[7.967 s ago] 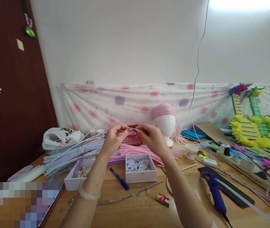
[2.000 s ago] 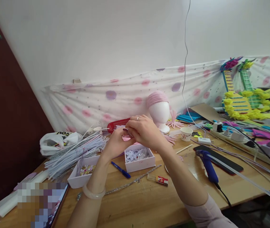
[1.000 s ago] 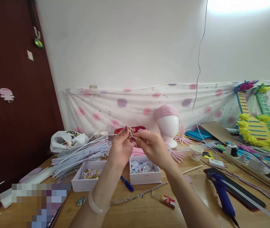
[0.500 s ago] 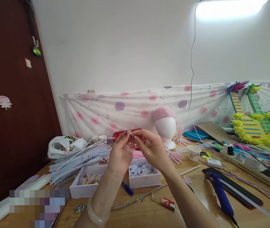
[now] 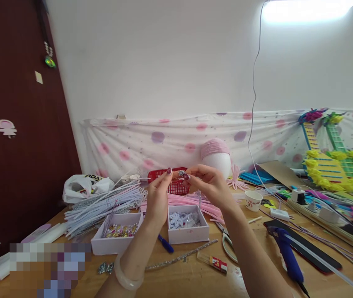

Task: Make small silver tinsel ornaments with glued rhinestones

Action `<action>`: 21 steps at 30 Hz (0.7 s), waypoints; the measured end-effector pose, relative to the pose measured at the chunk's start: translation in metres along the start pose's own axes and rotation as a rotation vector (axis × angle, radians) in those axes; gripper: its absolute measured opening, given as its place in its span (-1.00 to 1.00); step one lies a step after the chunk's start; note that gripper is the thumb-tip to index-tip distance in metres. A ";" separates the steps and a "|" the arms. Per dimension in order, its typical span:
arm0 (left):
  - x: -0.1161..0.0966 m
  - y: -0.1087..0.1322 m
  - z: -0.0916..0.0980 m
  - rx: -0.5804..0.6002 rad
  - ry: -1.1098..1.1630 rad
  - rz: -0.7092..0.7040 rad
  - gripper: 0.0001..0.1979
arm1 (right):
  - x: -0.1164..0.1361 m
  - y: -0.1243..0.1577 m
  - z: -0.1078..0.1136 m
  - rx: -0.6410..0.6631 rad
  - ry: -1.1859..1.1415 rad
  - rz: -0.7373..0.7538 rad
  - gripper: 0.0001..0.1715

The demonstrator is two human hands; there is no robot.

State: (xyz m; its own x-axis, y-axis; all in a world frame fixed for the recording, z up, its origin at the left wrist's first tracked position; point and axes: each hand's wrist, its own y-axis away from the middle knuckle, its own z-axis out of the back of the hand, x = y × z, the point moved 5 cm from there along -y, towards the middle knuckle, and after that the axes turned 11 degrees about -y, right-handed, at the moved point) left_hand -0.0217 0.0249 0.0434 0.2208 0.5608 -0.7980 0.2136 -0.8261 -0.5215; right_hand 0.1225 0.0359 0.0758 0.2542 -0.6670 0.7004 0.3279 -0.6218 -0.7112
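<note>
Silvery ornament (image 5: 181, 173): in front of the red basket (image 5: 178, 189), pinched in the grip of the right hand (image 5: 210, 184). Left hand (image 5: 159, 194): before the basket's left side; grip state cannot be determined. White box (image 5: 189, 236): on the desk (image 5: 189, 279), nearer than the basket.

A tube light (image 5: 308, 11) glows at upper right, guitar-shaped crafts (image 5: 324, 169) stand mid-right, a plastic bag (image 5: 85, 187) sits mid-left.
</note>
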 end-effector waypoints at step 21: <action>-0.027 0.001 0.005 0.390 -0.572 -0.263 -0.76 | 0.001 0.008 0.002 0.292 -0.065 -0.304 -0.78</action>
State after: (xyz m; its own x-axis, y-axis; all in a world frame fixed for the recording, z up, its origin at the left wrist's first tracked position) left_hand -0.0320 0.0090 0.0627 -0.3443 0.7148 -0.6087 -0.1863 -0.6875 -0.7019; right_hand 0.1273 0.0309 0.0704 0.1603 -0.4382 0.8845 0.6387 -0.6372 -0.4314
